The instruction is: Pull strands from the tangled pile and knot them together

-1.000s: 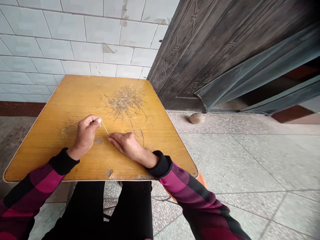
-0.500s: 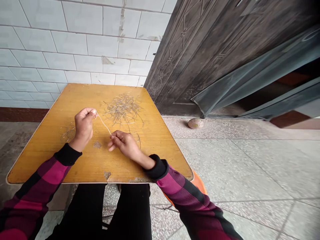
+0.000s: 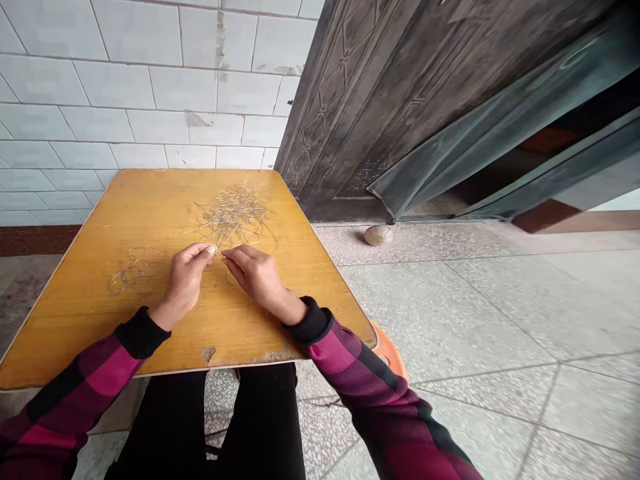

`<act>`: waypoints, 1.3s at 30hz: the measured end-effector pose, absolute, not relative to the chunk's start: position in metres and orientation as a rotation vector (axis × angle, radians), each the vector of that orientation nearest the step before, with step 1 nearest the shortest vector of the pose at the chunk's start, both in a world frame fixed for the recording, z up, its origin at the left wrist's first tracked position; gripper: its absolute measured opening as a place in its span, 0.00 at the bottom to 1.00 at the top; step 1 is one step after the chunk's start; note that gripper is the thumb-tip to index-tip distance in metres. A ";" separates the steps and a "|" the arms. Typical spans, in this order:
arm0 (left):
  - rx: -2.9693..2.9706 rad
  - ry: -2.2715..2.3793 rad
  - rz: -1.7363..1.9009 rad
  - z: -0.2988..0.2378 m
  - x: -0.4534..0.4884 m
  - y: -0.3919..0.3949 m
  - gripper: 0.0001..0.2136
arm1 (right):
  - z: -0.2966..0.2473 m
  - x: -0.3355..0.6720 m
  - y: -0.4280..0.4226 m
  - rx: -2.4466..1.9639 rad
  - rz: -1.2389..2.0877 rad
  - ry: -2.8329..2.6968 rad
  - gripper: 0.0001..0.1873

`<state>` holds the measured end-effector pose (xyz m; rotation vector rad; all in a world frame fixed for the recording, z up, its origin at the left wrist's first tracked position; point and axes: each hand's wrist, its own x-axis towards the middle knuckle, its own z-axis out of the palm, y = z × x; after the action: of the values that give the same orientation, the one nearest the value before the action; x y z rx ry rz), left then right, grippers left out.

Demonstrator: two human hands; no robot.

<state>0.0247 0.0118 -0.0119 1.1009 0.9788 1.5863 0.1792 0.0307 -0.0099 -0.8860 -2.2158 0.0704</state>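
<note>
Over the middle of the table my left hand (image 3: 187, 277) pinches with thumb and index finger, their tips almost touching my right hand. Fingers of my right hand (image 3: 257, 272) are pinched too, to the right of the left fingertips. A thin pale strand (image 3: 219, 253) shows faintly between them; most of it is hidden by the fingers. Just beyond both hands lies a tangled pile of thin strands (image 3: 235, 210), grey and shiny. To the left of my left hand is a smaller, looser heap of strands (image 3: 133, 275). Whether they are wire or string I cannot tell.
The yellow wooden table (image 3: 145, 200) has a chipped front edge and stands against a white tiled wall (image 3: 140, 127). An orange stool (image 3: 393, 353) shows under its right corner. On the floor by a dark carved door (image 3: 345, 147) rests a roundish stone-like object (image 3: 379, 235).
My hands have come together from holding the pale strand stretched between them. The left hand moved right and down, the right hand slightly up. The view has shifted a little, baring the left heap.
</note>
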 end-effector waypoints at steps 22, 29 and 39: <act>1.176 1.066 1.226 -0.011 0.015 -0.003 0.08 | -0.004 0.181 0.031 -0.917 1.115 -1.847 0.14; 1.223 1.031 1.224 -0.014 0.018 -0.006 0.09 | -0.004 0.177 0.034 -0.794 1.657 -1.422 0.15; 1.412 1.035 1.148 0.009 -0.007 0.001 0.10 | -0.003 0.181 0.032 -0.706 1.992 -1.397 0.12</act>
<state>-0.0075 0.0014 0.0091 1.4123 1.0345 1.1479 0.1805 0.0323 -0.0031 -0.7057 -1.3973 1.9917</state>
